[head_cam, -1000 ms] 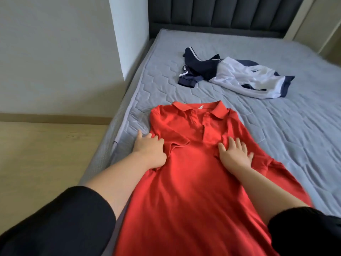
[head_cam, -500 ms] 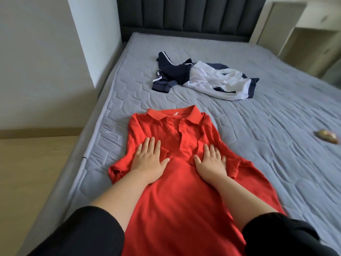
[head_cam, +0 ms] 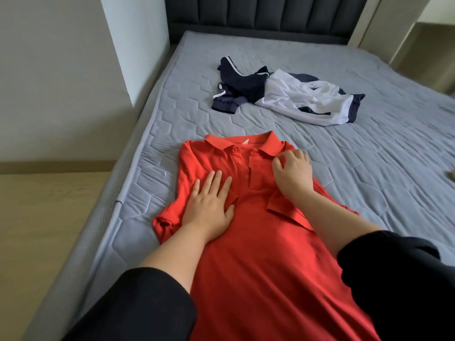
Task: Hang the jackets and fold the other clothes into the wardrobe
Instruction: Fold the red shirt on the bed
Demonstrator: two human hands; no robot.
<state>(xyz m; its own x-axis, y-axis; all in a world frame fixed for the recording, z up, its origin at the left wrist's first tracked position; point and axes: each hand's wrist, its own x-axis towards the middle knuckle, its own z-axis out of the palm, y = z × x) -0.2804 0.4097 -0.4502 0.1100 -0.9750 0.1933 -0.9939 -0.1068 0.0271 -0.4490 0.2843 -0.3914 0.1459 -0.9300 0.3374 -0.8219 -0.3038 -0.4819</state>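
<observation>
grey quilted mattress (head_cam: 369, 168) fills the view, with a dark padded headboard (head_cam: 270, 16) at 12 o'clock. red polo shirt (head_cam: 258, 242) lies face up near the left edge, collar toward 12 o'clock. left hand (head_cam: 209, 205) presses flat on its chest, fingers straight and spread. right hand (head_cam: 293, 173) pinches the shoulder cloth beside the collar with curled fingers. navy and white jacket (head_cam: 290, 97) lies crumpled at 1 o'clock, well apart.

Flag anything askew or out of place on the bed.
The red polo shirt isn't flat: the sleeve below the right hand is folded in across the chest, the other bunched beside the left hand. The navy-and-white garment lies crumpled farther up the mattress.
</observation>
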